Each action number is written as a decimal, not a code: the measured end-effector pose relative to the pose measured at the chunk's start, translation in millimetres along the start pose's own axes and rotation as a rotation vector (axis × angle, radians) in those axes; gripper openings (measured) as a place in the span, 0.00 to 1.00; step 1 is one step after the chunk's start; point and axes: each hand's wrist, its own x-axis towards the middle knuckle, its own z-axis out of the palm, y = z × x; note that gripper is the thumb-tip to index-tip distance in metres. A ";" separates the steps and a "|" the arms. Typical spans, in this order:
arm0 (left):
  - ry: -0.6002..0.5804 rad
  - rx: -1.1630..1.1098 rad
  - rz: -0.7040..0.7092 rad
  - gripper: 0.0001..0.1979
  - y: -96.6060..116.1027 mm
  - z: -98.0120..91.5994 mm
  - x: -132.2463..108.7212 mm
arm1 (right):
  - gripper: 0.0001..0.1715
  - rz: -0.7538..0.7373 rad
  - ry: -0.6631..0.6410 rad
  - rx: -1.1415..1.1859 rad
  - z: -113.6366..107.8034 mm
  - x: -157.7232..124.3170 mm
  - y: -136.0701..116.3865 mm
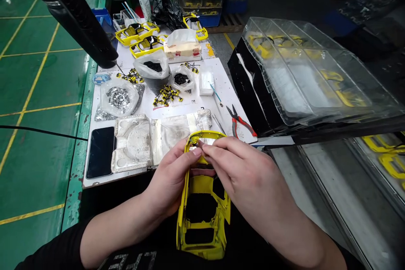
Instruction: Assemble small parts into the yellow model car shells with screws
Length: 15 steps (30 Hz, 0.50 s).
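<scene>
Yellow model car body shell (202,223) held at chest height, just above the edge of the worktop (95,164), long axis pointing away from the wearer. Left hand (171,177) grips the near side of the far end, thumb and fingers closed around the rim. Right hand (243,173) comes in from the other side, its fingertips (210,148) pressed together on the same end, pinching something small and pale there; the piece is too hidden to identify. Shell's window and roof openings show dark and unfilled, with no glazing visible in them. Yellow paint looks complete on the visible surfaces. Far side of the worktop: loose yellow-and-black small parts (167,95) lie in a heap, not fitted, beside clear bags of black pieces (152,66) and a bag of silvery pieces (118,99). More yellow shells (137,33) lie near a tissue box (182,48). Close by: white moulded trays (131,143), a black phone (100,152), red-handled pliers (240,121). To the right, further yellow pieces sit under a clear-lidded tray (303,67).
</scene>
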 end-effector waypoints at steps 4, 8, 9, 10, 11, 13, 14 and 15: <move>-0.013 -0.040 0.009 0.10 -1.5 1.2 -1.2 | 0.15 -0.032 0.026 -0.012 0.8 1.5 -1.7; 0.034 -0.037 -0.027 0.10 -0.5 -1.0 -1.9 | 0.18 -0.049 -0.006 0.004 -0.2 -0.4 -1.9; 0.052 -0.028 -0.030 0.10 -0.1 -1.5 -1.9 | 0.18 -0.056 -0.002 0.032 -0.2 -2.5 -0.9; 0.068 -0.020 -0.027 0.10 0.3 -2.1 -1.9 | 0.18 -0.053 0.017 0.074 0.3 -5.4 0.8; 0.075 -0.014 -0.022 0.10 0.7 -2.5 -1.9 | 0.18 -0.026 0.067 0.122 1.5 -9.1 3.3; 0.070 0.005 -0.018 0.10 1.7 -3.5 -2.0 | 0.14 0.133 0.220 0.227 7.2 -18.4 11.0; 0.060 0.017 -0.019 0.11 2.2 -3.9 -2.1 | 0.13 0.254 0.279 0.309 11.9 -23.1 15.9; 0.049 0.028 -0.017 0.12 2.7 -4.3 -2.3 | 0.14 0.377 0.304 0.425 17.7 -27.4 21.1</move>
